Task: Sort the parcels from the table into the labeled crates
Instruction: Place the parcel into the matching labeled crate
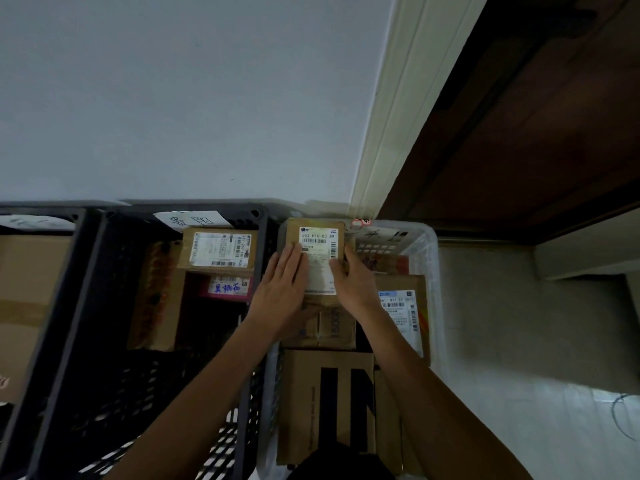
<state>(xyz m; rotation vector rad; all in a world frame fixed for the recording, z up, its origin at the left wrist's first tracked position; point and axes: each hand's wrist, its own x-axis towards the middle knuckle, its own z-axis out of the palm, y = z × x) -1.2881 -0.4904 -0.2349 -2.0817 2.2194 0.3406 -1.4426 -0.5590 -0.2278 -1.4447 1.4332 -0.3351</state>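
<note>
A small brown cardboard parcel [313,226] with a white shipping label lies at the far end of the white crate [429,251], on top of other boxes. My left hand [282,289] rests flat on its left side with fingers straight. My right hand [353,282] holds its right edge, fingers curled over the label. Below them in the same crate lie a large brown box with black print [325,403] and a labeled box [405,306]. A handwritten paper tag [377,233] sits on the crate's far rim.
A black crate [86,306] to the left holds a labeled brown parcel [220,251], a pink-labeled one [228,287] and a tall box [156,296]; it carries a handwritten tag [190,220]. Another black crate with a large box [24,289] is far left. Wall behind, tiled floor right.
</note>
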